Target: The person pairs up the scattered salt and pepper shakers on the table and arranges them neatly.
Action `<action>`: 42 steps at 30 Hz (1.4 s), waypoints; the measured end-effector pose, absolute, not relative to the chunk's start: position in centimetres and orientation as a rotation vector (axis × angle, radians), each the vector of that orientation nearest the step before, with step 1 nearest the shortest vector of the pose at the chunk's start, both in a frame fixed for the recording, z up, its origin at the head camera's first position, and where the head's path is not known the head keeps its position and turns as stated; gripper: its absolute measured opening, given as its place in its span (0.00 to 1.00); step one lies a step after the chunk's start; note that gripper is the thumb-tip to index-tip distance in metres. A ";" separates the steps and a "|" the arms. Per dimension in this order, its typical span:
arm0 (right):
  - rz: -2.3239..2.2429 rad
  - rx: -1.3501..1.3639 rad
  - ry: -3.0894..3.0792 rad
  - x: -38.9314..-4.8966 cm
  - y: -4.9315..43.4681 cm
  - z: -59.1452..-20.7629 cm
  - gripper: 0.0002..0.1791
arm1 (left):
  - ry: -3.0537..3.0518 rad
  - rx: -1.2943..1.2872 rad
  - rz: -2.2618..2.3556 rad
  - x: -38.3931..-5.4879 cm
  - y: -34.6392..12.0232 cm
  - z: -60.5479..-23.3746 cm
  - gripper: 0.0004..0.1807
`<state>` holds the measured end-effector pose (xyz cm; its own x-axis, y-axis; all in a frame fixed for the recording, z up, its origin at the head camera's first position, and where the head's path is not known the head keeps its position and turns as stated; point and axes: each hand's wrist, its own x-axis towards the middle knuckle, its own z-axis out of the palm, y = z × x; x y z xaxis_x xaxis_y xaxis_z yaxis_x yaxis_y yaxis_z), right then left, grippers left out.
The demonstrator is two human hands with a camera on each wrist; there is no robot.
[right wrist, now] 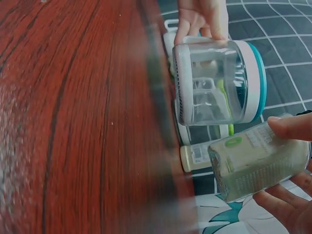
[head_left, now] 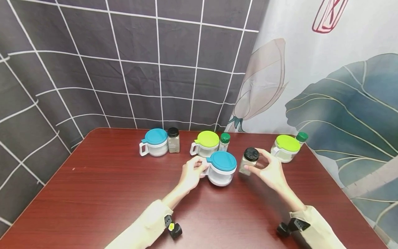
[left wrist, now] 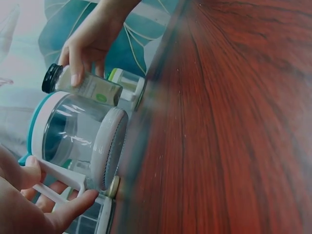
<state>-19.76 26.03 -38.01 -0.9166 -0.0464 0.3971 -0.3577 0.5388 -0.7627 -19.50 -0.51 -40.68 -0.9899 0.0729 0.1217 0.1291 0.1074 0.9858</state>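
Observation:
My left hand [head_left: 191, 174] grips the white handle of a clear seasoning jar [head_left: 220, 177] with a blue lid. In the left wrist view the thumb and fingers wrap that handle [left wrist: 63, 176]. Between the thumb and fingers of my right hand [head_left: 273, 172] is a spice bottle [head_left: 246, 165] with a black cap, held by its sides. Pale contents and a printed label show on the bottle [right wrist: 261, 158] in the right wrist view. Jar and bottle are side by side, close over the table, the bottle slightly tilted.
Along the back of the reddish-brown table [head_left: 102, 180] stand another blue-lidded jar [head_left: 156, 147] beside a black-capped bottle [head_left: 173, 141], a green-lidded jar [head_left: 206, 145] beside a green-capped bottle [head_left: 224, 140], and, at right, a second green-lidded jar [head_left: 284, 148] with a green-capped bottle [head_left: 301, 137] behind it.

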 end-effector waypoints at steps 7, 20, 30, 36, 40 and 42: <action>1.337 0.341 -2.479 -19.7 25.3 -38.2 0.33 | -2.318 -0.185 -2.018 -19.4 -1.5 -40.7 0.08; 1.377 0.415 -2.446 -19.8 23.5 -38.5 0.33 | -2.333 -0.120 -2.014 -19.1 -3.2 -40.8 0.07; 1.430 0.468 -2.447 -19.8 22.7 -38.8 0.33 | -2.311 -0.077 -2.034 -18.8 -4.4 -40.8 0.07; 1.386 0.473 -2.473 -20.0 22.3 -38.9 0.33 | -2.308 -0.053 -2.037 -18.7 -5.0 -40.7 0.08; 1.365 0.472 -2.484 -20.1 21.9 -38.8 0.33 | -2.306 -0.051 -2.040 -18.6 -5.4 -40.6 0.08; 1.371 0.478 -2.485 -20.2 21.7 -38.7 0.33 | -2.301 -0.050 -2.041 -18.5 -5.6 -40.5 0.08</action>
<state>-20.16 21.66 -38.71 -0.9112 -0.1577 0.3806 -0.4061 0.4996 -0.7651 -18.50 -5.64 -40.48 -0.9973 -0.0188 0.0705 0.0677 0.1200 0.9905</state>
